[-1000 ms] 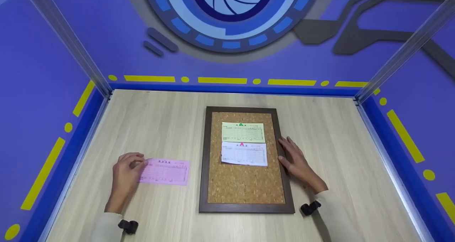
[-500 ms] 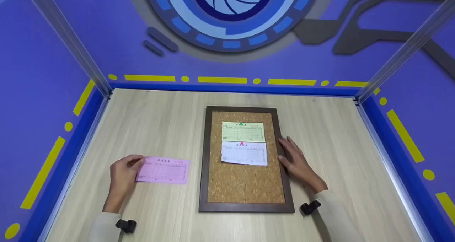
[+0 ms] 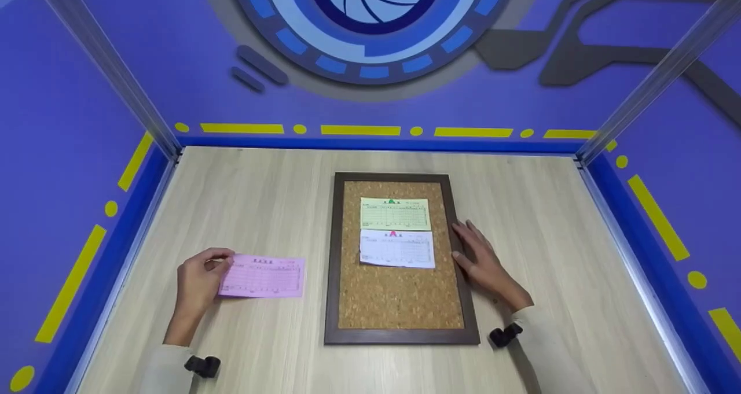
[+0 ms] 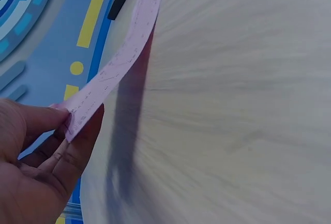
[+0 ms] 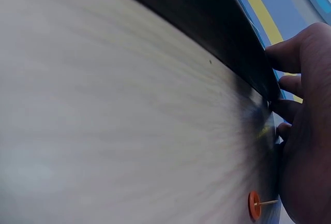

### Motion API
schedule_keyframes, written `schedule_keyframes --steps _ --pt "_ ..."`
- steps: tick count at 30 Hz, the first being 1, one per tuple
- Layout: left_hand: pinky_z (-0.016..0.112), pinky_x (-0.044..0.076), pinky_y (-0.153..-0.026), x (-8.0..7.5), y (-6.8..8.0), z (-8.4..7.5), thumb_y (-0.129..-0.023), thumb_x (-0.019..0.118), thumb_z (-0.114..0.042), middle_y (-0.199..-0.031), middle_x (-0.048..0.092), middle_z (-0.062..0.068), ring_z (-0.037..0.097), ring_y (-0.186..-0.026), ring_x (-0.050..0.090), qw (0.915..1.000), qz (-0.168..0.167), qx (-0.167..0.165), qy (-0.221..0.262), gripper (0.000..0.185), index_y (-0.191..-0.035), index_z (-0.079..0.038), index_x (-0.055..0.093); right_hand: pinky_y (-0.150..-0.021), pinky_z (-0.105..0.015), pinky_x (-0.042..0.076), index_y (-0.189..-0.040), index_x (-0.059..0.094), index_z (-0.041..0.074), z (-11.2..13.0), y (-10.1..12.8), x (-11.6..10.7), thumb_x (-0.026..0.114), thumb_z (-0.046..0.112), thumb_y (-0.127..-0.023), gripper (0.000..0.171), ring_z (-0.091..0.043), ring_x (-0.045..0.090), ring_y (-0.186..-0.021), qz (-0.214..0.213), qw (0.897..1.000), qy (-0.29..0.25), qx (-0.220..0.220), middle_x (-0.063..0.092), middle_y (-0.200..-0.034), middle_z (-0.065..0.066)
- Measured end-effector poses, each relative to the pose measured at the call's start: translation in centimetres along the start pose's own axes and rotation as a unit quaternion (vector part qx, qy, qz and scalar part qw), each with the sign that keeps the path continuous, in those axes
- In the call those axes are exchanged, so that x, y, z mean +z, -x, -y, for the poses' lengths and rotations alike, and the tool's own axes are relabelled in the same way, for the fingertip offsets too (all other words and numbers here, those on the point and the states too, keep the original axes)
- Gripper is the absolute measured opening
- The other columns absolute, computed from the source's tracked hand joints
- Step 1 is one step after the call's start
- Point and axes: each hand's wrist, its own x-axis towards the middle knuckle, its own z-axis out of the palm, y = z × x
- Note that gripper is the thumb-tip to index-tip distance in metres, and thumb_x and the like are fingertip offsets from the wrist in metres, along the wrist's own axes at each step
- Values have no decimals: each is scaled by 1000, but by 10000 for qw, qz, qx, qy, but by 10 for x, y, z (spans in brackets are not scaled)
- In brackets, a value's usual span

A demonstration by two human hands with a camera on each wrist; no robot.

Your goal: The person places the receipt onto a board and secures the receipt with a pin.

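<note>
My left hand (image 3: 198,281) pinches the left end of a pink printed form (image 3: 262,276) between thumb and fingers. In the left wrist view the form bows upward from the fingertips, with a shadow on the table under it. A corkboard (image 3: 399,301) in a dark brown frame lies flat at the middle of the table. My right hand (image 3: 485,267) touches the frame's right side with extended fingertips. A yellow-green form (image 3: 395,214) is fixed to the board with a green pin, and a white form (image 3: 397,249) just below it with a red one.
Close to the right hand, an orange thumbtack (image 5: 254,206) lies on the table with its point sideways. Blue printed panels (image 3: 370,107) stand along the back and both sides of the wooden tabletop (image 3: 260,191).
My left hand has drawn a little to the left, and the pink form has shifted left with it. The right hand keeps its place at the board's edge.
</note>
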Motion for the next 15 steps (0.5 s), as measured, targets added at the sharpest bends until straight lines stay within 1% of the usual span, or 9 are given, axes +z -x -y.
schedule_keyframes --steps 6,11,15 --pt "9 50 -76 -2 -1 -5 -102 74 2 -113 80 21 22 -95 73 9999 12 -93 40 13 -112 2 81 -127 -77 14 -172 37 10 0 0 -1 66 33 -111 72 -48 11 -168 42 10000 -11 24 21 -181 -24" --pt "11 51 -75 -4 0 -7 -103 74 -2 -113 80 21 15 -92 72 9996 53 -222 157 13 -113 2 81 -127 -77 15 -172 37 12 -1 0 -2 65 34 -112 71 -48 11 -168 120 9998 -73 111 17 -182 -23" --pt "13 52 -74 -7 0 -11 -104 74 -4 -114 80 20 13 -91 70 9988 77 -377 291 14 -115 2 81 -127 -78 15 -173 37 13 0 1 -3 65 36 -112 72 -47 11 -168 181 9996 -109 179 15 -183 -22"
